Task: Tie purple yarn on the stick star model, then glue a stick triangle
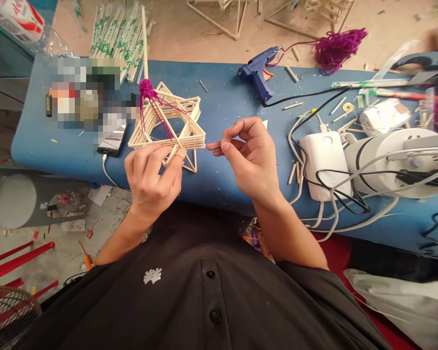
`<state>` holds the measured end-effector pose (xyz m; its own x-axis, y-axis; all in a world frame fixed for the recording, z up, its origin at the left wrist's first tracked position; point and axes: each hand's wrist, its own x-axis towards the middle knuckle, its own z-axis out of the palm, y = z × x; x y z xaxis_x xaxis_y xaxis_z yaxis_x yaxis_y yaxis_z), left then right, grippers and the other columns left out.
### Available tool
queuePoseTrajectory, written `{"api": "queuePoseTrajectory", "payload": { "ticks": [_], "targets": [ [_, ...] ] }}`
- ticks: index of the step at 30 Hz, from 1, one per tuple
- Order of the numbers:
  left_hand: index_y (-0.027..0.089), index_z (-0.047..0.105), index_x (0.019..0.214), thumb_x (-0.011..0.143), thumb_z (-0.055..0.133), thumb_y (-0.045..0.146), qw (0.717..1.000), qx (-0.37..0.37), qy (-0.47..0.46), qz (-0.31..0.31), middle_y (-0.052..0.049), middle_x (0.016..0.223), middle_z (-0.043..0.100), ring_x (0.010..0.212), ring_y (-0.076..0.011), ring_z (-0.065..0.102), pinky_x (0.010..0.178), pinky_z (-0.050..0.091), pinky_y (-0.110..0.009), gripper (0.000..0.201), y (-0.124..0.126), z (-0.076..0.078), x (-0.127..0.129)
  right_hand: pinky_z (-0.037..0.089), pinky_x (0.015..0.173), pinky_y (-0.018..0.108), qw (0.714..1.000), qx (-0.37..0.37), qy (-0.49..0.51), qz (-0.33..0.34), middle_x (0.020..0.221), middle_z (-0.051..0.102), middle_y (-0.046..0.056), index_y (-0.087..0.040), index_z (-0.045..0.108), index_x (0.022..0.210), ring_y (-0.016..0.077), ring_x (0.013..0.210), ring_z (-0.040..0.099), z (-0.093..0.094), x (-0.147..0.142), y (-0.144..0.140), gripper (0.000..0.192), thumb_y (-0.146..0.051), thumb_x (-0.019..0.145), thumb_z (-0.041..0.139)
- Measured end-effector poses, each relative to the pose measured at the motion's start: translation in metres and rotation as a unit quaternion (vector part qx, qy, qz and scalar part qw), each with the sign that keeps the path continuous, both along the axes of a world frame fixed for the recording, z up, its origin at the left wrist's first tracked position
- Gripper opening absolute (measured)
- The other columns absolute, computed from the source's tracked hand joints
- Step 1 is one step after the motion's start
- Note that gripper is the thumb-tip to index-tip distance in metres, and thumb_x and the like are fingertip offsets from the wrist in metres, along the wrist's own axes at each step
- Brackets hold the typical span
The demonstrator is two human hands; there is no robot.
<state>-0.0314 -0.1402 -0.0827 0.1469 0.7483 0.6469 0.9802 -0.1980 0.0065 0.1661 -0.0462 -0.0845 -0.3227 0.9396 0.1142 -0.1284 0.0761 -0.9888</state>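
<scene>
The left hand (151, 177) grips the near corner of a star frame (168, 124) built from thin wooden sticks, fingers closed around a lower spoke so the frame stands tilted up off the blue desk (219, 170) where it can be worked from the front. The right hand (250, 155) sits just beside the frame's right tip, thumb and forefinger pinched narrow on what looks like a fine strand or sliver; it is too thin to tell which. Purple yarn (151, 97) is wound into a knot at the top left point of the star, with strands trailing down across the sticks, and a long stick (144, 41) rises from that knot.

Behind, near the far edge of the desk, a blue glue gun (257, 78) lies on its side with its cord running right, and a loose bundle of purple yarn (337, 46) sits on the floor beyond it. Packets of chopsticks (117, 36) lie at the far left. A phone (113, 141) rests touching the frame's left side, and white chargers with tangled cables (324, 165) crowd the right.
</scene>
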Motion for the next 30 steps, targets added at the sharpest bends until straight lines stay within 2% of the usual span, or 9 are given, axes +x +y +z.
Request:
{"api": "queuePoseTrajectory", "payload": {
  "ticks": [6,10,15,19,22,25,28,30],
  "targets": [
    [0.028,0.083,0.106,0.098,0.071,0.02,0.999,0.037,-0.031,0.011,-0.008,0.102,0.083,0.109,-0.0283,0.073,0.099,0.053,-0.046,0.016,-0.003,-0.005,-0.005,0.071,0.085,0.032,1.0,-0.009,0.012,0.021,0.097,0.054,-0.003,-0.027,0.048,0.106,0.0117,0.093,0.076,-0.003,-0.008,0.002,0.036,-0.05,0.097,0.074],
    [0.026,0.082,0.11,0.097,0.073,0.016,0.998,0.045,-0.035,-0.004,-0.006,0.102,0.084,0.11,-0.0282,0.073,0.099,0.053,-0.046,0.019,-0.002,-0.003,-0.004,0.072,0.088,0.034,1.0,-0.018,0.011,0.006,0.102,0.054,-0.002,-0.028,0.048,0.105,0.0137,0.098,0.078,-0.001,-0.007,0.002,0.041,-0.055,0.095,0.077],
    [0.026,0.084,0.112,0.097,0.072,0.015,0.999,0.046,-0.022,-0.002,-0.006,0.101,0.084,0.109,-0.028,0.071,0.097,0.052,-0.045,0.022,-0.001,-0.005,-0.004,0.072,0.084,0.035,1.0,-0.018,0.003,-0.017,0.098,0.055,-0.002,-0.028,0.048,0.104,0.016,0.096,0.079,0.005,-0.003,-0.002,0.04,-0.052,0.094,0.078],
    [0.03,0.082,0.127,0.099,0.068,0.015,0.999,-0.001,-0.051,0.014,-0.009,0.107,0.082,0.115,-0.0301,0.067,0.101,0.048,-0.048,0.035,-0.002,-0.01,-0.002,0.071,0.081,0.034,1.0,-0.018,-0.001,-0.017,0.096,0.056,-0.002,-0.028,0.048,0.104,0.0155,0.092,0.079,0.004,-0.001,-0.005,0.04,-0.052,0.094,0.079],
    [0.03,0.085,0.116,0.099,0.066,0.017,0.996,-0.046,-0.06,0.041,-0.012,0.112,0.079,0.119,-0.0333,0.064,0.104,0.044,-0.054,0.029,-0.003,-0.012,0.002,0.072,0.083,0.036,1.0,-0.022,-0.009,-0.013,0.095,0.058,-0.003,-0.028,0.048,0.105,0.0148,0.09,0.078,0.003,-0.001,-0.007,0.04,-0.053,0.094,0.078],
    [0.027,0.084,0.106,0.097,0.066,0.016,0.999,-0.018,-0.021,0.045,-0.013,0.114,0.079,0.118,-0.0335,0.066,0.102,0.046,-0.053,0.023,-0.002,-0.012,0.006,0.071,0.082,0.035,1.0,-0.018,-0.005,-0.007,0.094,0.057,-0.003,-0.028,0.048,0.105,0.0139,0.087,0.077,0.002,0.0,-0.008,0.038,-0.05,0.094,0.077],
    [0.027,0.083,0.108,0.097,0.067,0.018,0.998,0.007,-0.019,0.054,-0.014,0.116,0.077,0.118,-0.0328,0.065,0.102,0.05,-0.05,0.021,-0.002,-0.009,0.011,0.07,0.078,0.033,1.0,-0.009,-0.004,0.001,0.094,0.055,-0.004,-0.028,0.049,0.105,0.0127,0.086,0.077,0.0,0.001,-0.007,0.033,-0.046,0.095,0.075],
    [0.029,0.083,0.117,0.098,0.068,0.019,0.998,-0.01,-0.03,0.061,-0.015,0.123,0.074,0.123,-0.0341,0.062,0.106,0.05,-0.051,0.026,-0.002,-0.007,0.014,0.069,0.077,0.032,1.0,-0.007,-0.013,0.005,0.095,0.055,-0.003,-0.028,0.049,0.106,0.0124,0.088,0.077,0.0,0.002,-0.006,0.032,-0.045,0.096,0.074]
  ]
}}
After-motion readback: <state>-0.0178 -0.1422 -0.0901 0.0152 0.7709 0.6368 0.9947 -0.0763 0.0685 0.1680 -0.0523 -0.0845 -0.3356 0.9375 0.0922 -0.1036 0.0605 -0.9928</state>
